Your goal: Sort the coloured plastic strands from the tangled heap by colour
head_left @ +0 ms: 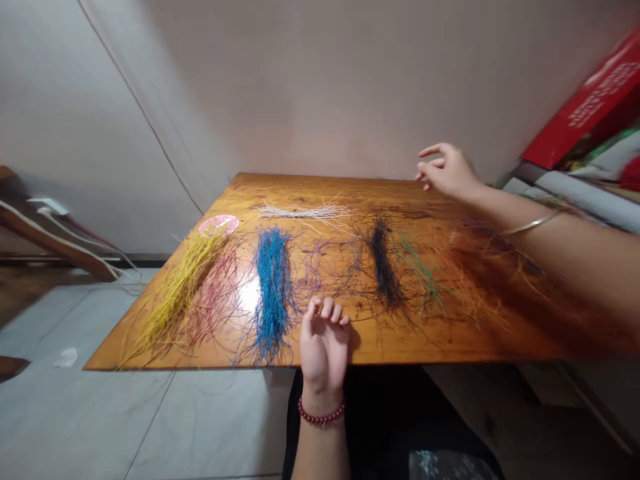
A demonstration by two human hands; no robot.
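Loose fibre strands lie in separate heaps on a varnished wooden tabletop. From left, there are a yellow bundle, sparse red strands, a blue bundle and a black bundle, with thin green strands beside it. A white bundle lies near the far edge, behind a round pink disc. My left hand, with a red bead bracelet, rests at the front edge next to the blue bundle, fingers loosely curled and empty. My right hand hovers over the far right corner, fingers apart, holding nothing visible.
A wall rises behind the table. A red box and white rolled sheets lean at the upper right. Grey floor tiles lie to the left, below a wooden frame with white cable.
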